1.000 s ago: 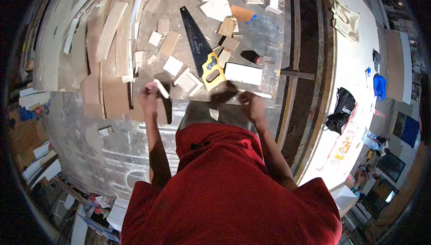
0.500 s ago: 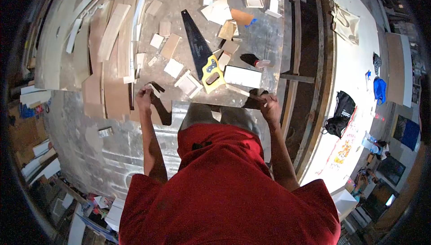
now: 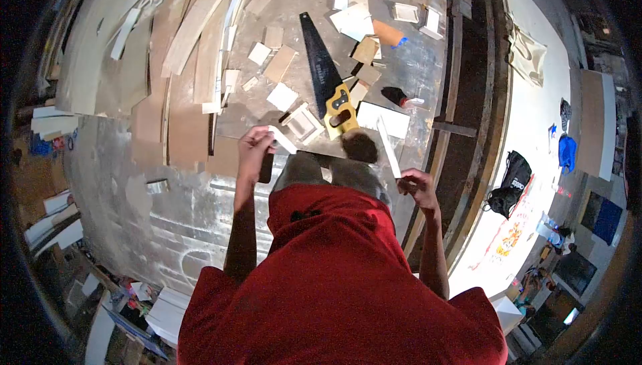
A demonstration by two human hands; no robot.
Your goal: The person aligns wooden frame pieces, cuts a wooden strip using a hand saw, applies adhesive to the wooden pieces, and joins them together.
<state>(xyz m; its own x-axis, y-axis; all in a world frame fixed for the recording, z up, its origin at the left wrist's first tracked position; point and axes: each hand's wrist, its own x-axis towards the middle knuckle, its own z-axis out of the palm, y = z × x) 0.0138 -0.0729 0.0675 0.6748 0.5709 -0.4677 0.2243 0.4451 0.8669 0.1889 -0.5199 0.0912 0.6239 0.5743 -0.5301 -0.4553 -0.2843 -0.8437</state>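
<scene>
1. At the near edge of the table (image 3: pixel 284 5), I have both hands up and apart, a pale strip in each; the step in hand, as I judge it, is handling these two strips.
2. My left hand (image 3: pixel 256 149) pinches the left strip (image 3: pixel 284 141) near its upper end, fingers closed around it.
3. My right hand (image 3: pixel 418 187) grips the right strip (image 3: pixel 388 150) by its near end; the far end overlaps the board (image 3: pixel 394 118) in my view, and I cannot tell whether they touch.
4. The next move, I judge, calls for a steady pinch and for keeping both strips clear of the saw (image 3: pixel 341 114), lying between them on the table.
5. A shallow tray (image 3: pixel 304 123) sits just beside the saw; another tray (image 3: pixel 405 13) lies farther off. The canvas bag (image 3: pixel 527 57) and black bag (image 3: pixel 515 174) rest to the right, contents hidden from me.
</scene>
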